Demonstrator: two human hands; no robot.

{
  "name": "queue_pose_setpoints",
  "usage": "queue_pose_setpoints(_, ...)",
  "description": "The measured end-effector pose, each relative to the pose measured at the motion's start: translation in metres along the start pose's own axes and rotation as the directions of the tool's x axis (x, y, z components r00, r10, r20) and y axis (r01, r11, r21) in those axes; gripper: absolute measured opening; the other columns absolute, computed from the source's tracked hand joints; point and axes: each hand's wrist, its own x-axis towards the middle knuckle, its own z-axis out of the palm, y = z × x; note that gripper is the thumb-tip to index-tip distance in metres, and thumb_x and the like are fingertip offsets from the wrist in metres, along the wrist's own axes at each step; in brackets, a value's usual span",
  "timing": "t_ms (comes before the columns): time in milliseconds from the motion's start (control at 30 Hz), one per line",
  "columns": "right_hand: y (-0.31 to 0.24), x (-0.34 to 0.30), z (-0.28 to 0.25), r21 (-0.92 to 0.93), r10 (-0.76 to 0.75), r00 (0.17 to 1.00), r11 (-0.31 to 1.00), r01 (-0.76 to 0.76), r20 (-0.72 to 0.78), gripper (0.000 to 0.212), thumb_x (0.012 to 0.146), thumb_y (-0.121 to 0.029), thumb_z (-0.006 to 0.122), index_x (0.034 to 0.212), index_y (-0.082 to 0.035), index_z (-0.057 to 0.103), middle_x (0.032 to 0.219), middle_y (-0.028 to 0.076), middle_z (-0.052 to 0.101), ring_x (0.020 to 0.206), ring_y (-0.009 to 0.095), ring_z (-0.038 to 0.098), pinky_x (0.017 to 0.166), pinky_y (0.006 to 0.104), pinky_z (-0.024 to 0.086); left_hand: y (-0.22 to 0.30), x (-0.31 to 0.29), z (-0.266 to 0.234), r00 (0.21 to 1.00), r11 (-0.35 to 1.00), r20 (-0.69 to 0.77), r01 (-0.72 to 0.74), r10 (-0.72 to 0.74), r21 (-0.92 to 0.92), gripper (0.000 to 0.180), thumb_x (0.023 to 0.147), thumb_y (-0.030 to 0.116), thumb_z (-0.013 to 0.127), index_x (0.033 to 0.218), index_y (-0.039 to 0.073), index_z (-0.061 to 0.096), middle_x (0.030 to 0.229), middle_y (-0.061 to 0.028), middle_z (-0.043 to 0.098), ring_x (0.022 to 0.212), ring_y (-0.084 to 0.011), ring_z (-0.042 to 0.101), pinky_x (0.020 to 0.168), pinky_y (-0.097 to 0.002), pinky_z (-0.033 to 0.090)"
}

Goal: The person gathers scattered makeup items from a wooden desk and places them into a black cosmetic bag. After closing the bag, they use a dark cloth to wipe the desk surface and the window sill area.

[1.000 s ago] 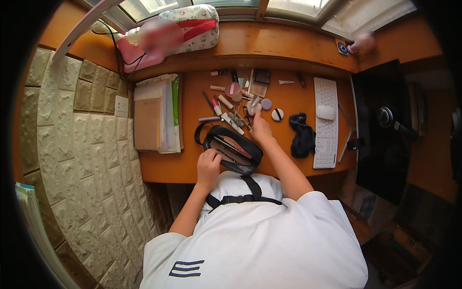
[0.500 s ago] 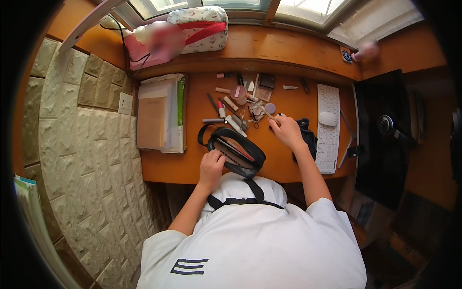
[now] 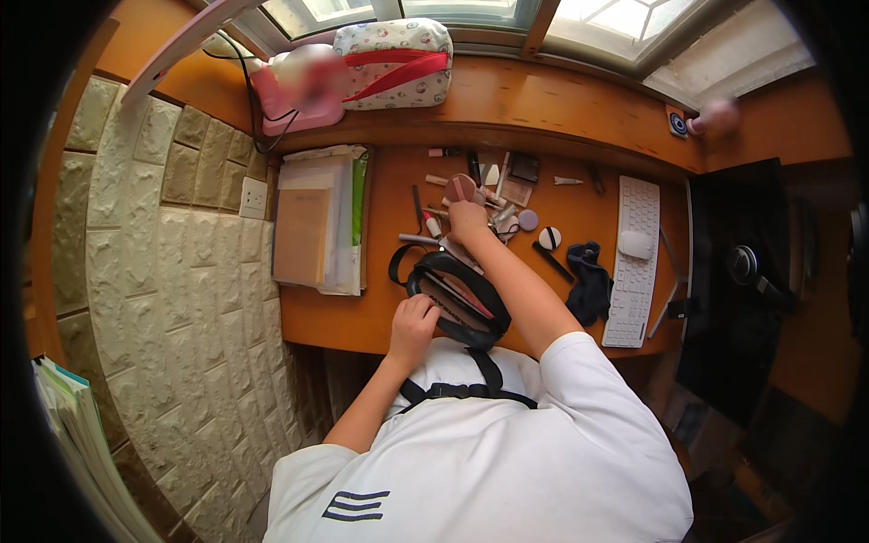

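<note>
A black makeup bag (image 3: pixel 493 328) stands unzipped at the desk's front edge, with flat items inside. My left hand (image 3: pixel 415 328) is closed on its left rim, fingertips hooked over the edge. My right hand (image 3: pixel 468 222) reaches past the bag into a loose pile of cosmetics. It is just below a round pink compact (image 3: pixel 460 188); its fingers point down and are mostly hidden, so I cannot tell whether it grips anything. Around it lie a pink-and-white tube (image 3: pixel 432 224), a lilac round case (image 3: pixel 528 220) and several other tubes and sticks.
Right of the pile are a powder puff (image 3: pixel 549 238), a black stick (image 3: pixel 552 262) and a dark cloth (image 3: pixel 588 285). Beyond stand a white keyboard (image 3: pixel 625 303) with a mouse (image 3: pixel 635 244) and a dark monitor (image 3: pixel 738 299). Papers (image 3: pixel 317 226) are stacked at left.
My right hand has swung left from beside the dark cloth, where it held a thin stick, to the pile's near side. The powder puff and black stick are now uncovered. My left hand stays on the bag.
</note>
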Motion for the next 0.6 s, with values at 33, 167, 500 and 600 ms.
queue_pose_setpoints(33,0.006,-0.002,-0.004,0.011,-0.092,0.996,0.996,0.092,0.007,0.031,0.08,-0.024,0.066,0.102,-0.003,0.072,0.094,0.02,0.072,0.088,0.036,0.071,0.073,0.0447,0.058,0.001,0.001,-0.001,1.0,1.0,0.002,0.003,-0.003,-0.005,0.013,0.075,0.007,0.061,0.087,0.003,0.062,0.095,-0.011,0.06,0.103,-0.0287,0.06,0.087,-0.0391,0.048)
queue_pose_setpoints(167,0.013,-0.013,-0.004,0.29,-0.05,0.902,0.938,0.19,-0.43,0.036,0.083,-0.028,0.064,0.11,-0.005,0.067,0.09,0.022,0.071,0.085,0.04,0.069,0.072,0.0477,0.056,0.002,0.005,-0.002,1.0,1.0,0.006,0.008,-0.008,-0.03,0.013,0.076,0.007,0.061,0.088,0.003,0.062,0.096,-0.0112,0.06,0.103,-0.0289,0.06,0.087,-0.0393,0.047)
queue_pose_setpoints(500,0.075,-0.006,-0.009,0.112,0.232,0.898,0.972,-0.205,-0.375,0.013,0.082,-0.019,0.069,0.091,-0.009,0.07,0.084,0.016,0.071,0.081,0.035,0.069,0.07,0.0469,0.055,0.005,0.012,-0.005,1.0,0.999,0.015,0.002,-0.002,-0.042,0.013,0.076,0.007,0.061,0.088,0.004,0.063,0.097,-0.0108,0.061,0.104,-0.0285,0.06,0.088,-0.0398,0.047)
queue_pose_setpoints(600,0.073,-0.001,0.001,0.052,0.107,0.884,0.994,-0.093,-0.455,0.013,0.079,-0.013,0.072,0.092,-0.01,0.07,0.084,0.015,0.071,0.082,0.034,0.069,0.07,0.0457,0.055,0.004,0.012,-0.006,1.0,0.999,0.021,0.007,-0.006,-0.047,0.014,0.076,0.007,0.061,0.089,0.004,0.063,0.097,-0.0107,0.061,0.104,-0.0286,0.06,0.088,-0.0399,0.047)
